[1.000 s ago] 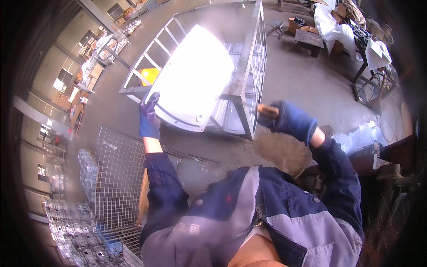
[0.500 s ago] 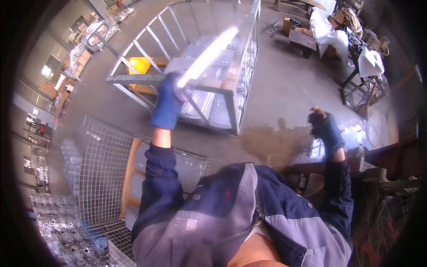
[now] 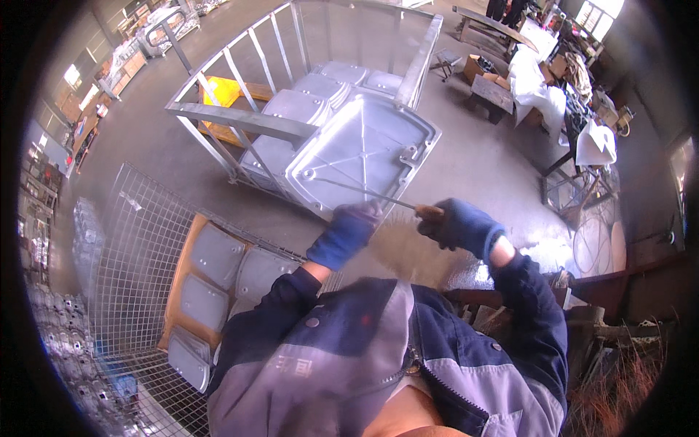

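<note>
Panel (image 3: 375, 149) turned over, tool (image 3: 428, 212) brought across

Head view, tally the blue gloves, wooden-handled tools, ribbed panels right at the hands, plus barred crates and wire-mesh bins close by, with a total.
Blue gloves: 2
Wooden-handled tool: 1
Ribbed grey panel: 1
Barred metal crate: 1
Wire-mesh bin: 1
Total: 6
</note>
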Action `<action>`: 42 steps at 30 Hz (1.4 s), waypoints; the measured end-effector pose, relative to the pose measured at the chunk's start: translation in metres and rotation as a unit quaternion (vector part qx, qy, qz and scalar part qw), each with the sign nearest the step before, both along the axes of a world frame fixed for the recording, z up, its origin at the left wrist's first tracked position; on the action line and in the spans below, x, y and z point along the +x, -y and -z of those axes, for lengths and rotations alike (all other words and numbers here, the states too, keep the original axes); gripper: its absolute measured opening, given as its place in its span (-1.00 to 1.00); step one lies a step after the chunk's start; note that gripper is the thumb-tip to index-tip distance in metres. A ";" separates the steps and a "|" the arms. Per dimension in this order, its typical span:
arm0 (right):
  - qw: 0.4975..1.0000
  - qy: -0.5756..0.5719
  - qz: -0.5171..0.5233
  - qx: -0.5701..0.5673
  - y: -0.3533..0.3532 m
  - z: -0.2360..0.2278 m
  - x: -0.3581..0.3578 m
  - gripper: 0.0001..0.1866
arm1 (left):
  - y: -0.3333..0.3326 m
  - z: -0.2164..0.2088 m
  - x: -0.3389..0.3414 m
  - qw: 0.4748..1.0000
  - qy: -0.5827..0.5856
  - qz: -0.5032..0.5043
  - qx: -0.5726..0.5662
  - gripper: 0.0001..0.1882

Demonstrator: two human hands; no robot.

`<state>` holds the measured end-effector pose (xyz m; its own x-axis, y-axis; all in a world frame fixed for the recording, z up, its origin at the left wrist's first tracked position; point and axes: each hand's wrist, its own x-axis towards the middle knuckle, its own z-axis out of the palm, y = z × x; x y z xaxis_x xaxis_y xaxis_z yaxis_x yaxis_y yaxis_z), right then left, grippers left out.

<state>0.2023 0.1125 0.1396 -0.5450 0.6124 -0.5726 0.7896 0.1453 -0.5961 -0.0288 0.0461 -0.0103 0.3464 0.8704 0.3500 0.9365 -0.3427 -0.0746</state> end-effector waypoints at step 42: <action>0.915 -0.254 0.300 0.090 0.084 -0.019 0.152 -0.72 | -0.001 -0.077 -0.014 0.956 0.216 -0.034 0.198 -0.87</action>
